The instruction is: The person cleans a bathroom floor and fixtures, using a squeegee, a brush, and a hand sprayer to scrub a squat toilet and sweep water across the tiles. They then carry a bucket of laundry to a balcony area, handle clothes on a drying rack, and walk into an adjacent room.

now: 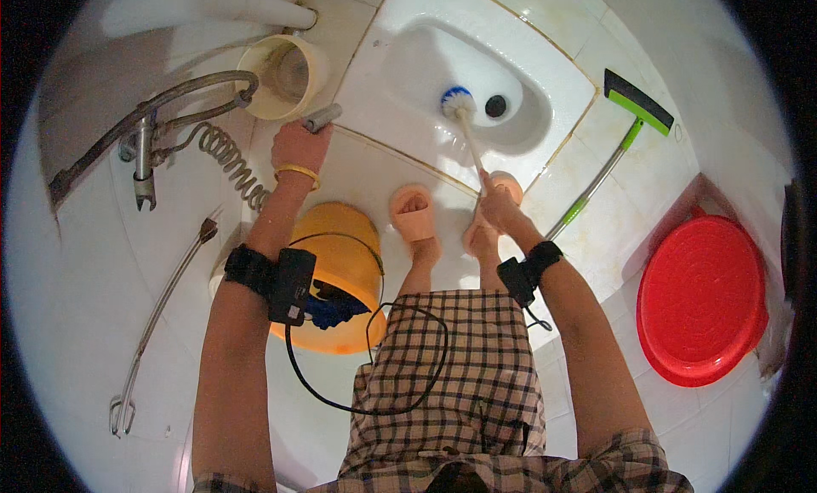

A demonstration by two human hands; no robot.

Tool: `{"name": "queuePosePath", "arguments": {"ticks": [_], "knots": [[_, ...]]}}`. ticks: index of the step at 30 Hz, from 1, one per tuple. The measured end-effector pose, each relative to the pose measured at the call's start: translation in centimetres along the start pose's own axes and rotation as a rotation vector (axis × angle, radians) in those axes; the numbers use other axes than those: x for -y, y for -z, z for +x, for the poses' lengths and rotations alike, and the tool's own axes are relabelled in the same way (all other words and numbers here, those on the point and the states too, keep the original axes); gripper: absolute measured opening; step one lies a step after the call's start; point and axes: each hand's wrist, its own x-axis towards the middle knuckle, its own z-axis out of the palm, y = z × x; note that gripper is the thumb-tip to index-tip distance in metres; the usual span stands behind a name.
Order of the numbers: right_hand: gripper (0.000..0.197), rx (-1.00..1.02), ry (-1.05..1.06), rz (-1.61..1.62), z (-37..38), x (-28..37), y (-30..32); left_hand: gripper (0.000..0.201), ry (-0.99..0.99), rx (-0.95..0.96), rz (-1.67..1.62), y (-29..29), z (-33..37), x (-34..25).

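My right hand (pixel 500 205) is wrapped round the pale handle of a toilet brush (pixel 466 129). The brush's round head, white with blue, rests in the bowl of a white squat toilet (pixel 368 110), left of the dark drain hole (pixel 495 107). Closed round a short grey cylinder that looks like a spray nozzle (pixel 323 117), my left hand (pixel 298 151) hangs over the toilet's left edge. A coiled hose (pixel 225 157) passes behind my left wrist; where it joins the nozzle is hidden.
Beside my left forearm stands a yellow bucket (pixel 345 225) with dark blue cloth inside. A cream bucket (pixel 317 76) sits near the wall tap (pixel 143 153). At right are a green-and-black floor squeegee (pixel 630 136) and a red basin (pixel 702 302). My slippered feet (pixel 413 216) face the toilet.
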Motion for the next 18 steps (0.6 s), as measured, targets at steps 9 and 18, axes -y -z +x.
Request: {"name": "queuePosePath", "arguments": {"ticks": [9, 18], "knots": [[0.069, -0.149, -0.230, 0.337, 1.4, -0.2, 4.0, 0.038, -0.142, 0.165, -0.071, -3.5, -3.1, -5.3], [0.062, 0.053, -0.336, 0.289, -5.5, -11.2, -4.0, 0.028, -0.150, 0.246, 0.043, -4.5, -4.0, -7.6]]}}
